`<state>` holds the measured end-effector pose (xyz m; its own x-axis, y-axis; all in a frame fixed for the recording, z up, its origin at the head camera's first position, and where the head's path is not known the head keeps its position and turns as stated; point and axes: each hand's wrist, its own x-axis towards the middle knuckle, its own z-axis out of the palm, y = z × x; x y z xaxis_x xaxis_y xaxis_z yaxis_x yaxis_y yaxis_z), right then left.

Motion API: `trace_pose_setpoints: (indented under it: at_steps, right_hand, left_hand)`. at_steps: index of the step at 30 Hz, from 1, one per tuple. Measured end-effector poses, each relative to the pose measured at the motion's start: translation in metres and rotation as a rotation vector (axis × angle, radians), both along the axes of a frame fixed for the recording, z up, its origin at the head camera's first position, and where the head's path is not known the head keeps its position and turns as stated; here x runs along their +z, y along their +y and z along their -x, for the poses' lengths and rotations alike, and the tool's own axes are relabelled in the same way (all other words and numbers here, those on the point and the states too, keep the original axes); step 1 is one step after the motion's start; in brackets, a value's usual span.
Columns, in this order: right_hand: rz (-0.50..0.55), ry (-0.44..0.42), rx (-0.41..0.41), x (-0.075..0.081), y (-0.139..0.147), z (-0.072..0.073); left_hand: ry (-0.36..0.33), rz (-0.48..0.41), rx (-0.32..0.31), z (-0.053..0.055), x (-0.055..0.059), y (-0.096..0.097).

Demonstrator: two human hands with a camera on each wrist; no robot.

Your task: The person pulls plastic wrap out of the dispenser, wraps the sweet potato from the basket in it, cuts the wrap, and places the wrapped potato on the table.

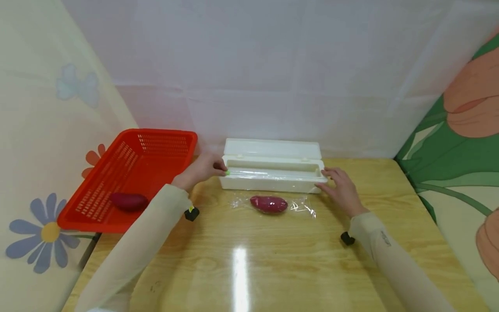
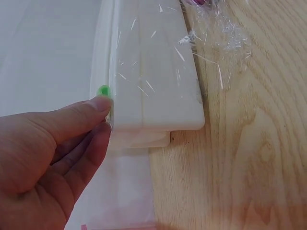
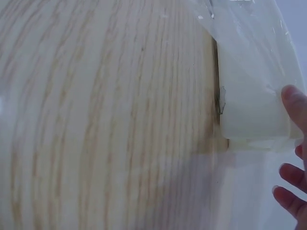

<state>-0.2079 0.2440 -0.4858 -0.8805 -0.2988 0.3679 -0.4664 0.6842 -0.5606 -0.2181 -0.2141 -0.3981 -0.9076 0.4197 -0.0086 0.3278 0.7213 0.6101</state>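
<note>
A long white cling film box (image 1: 269, 185) stands at the back of the table with its lid (image 1: 273, 148) raised. At its left end my left hand (image 1: 202, 168) pinches a small green slider (image 2: 103, 90) between thumb and finger. My right hand (image 1: 343, 190) grips the right end, its thumb (image 3: 293, 101) on the front wall and fingers at the rim. Clear film drapes over the box front. Just before the box lies a purple sweet potato (image 1: 269, 204), wrapped in clear film (image 1: 303, 205) that spreads out at both ends.
A red plastic basket (image 1: 167, 131) stands to the left, with another purple sweet potato (image 1: 128, 202) inside. The wooden table (image 1: 296, 260) extends towards me. A white cloth (image 1: 249, 73) hangs behind the box, and patterned cloths hang at both sides.
</note>
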Motion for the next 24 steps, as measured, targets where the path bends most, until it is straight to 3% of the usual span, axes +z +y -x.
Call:
trace_pose_setpoints:
  at_steps: [5,12,24]
  right_hand:
    - [0.005,-0.030,-0.023,-0.0030,0.0038,0.0007]
    - [0.007,-0.036,-0.020,-0.0034,0.0027,-0.0008]
    - [0.012,-0.035,0.006,-0.0063,-0.0044,-0.0037]
  left_hand:
    - [-0.002,0.015,-0.001,0.0021,0.0024,0.0013]
    - [-0.074,0.074,0.095,0.0001,0.0045,-0.0044]
    - [0.021,0.119,0.022,-0.0058,0.0091,-0.0010]
